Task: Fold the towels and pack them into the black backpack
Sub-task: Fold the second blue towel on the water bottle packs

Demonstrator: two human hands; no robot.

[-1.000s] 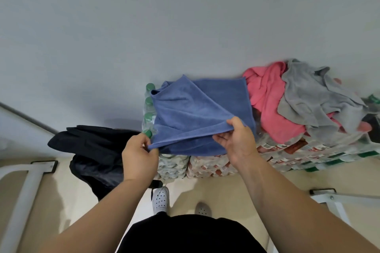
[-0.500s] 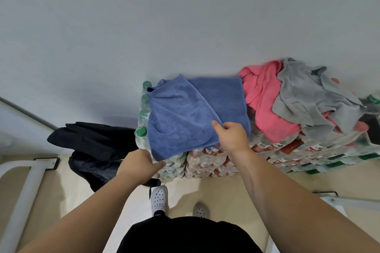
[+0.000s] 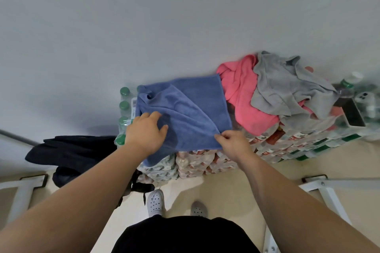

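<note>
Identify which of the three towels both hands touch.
The blue towel: left hand presses it, right hand pinches its corner; pink towel and grey towel lie untouched.

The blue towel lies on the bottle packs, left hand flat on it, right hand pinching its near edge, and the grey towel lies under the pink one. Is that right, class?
No: the head view shows the grey towel on top of the pink towel, not under it. The blue towel, left hand and right hand are as stated.

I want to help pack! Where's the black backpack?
In the head view, the black backpack sits low at the left, by the wall, right beside the green-capped bottles.
</note>
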